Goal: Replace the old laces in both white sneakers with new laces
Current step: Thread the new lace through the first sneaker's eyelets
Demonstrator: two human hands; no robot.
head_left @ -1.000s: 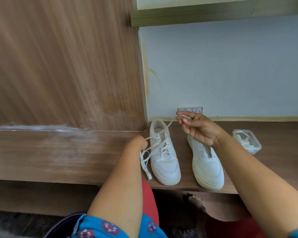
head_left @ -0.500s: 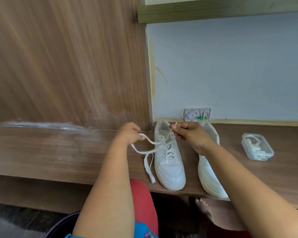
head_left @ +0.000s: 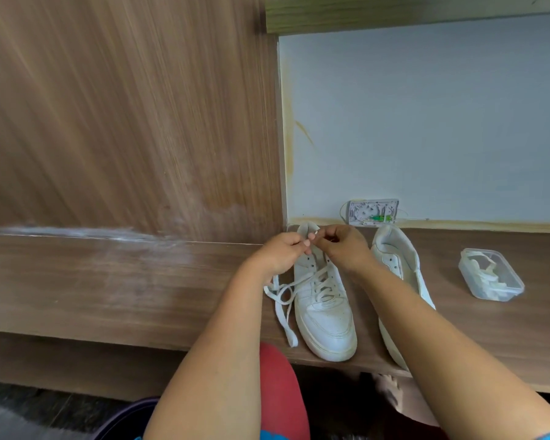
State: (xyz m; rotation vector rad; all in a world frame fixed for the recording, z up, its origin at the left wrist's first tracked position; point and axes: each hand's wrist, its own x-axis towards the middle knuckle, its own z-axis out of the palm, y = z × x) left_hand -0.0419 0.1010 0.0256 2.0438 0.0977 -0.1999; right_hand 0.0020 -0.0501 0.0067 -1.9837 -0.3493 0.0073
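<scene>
While both hands work, tub (head_left: 507, 292) (clear plastic) holds laces (head_left: 486, 276).

left sneaker (head_left: 323, 308): white, upright on sole, toe nearest, being kept half-laced | lace (head_left: 283, 300): white, flat, being left trailing loose off its left side | right sneaker (head_left: 397, 265): white, unlaced, being partly hidden, just right | spare laces (head_left: 489, 277): white, far right

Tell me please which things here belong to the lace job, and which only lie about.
Belong to the job:
left sneaker
lace
right sneaker
clear box of laces
left hand and right hand, both pinching the lace

Only lying about:
white wall box
wooden shelf
</scene>
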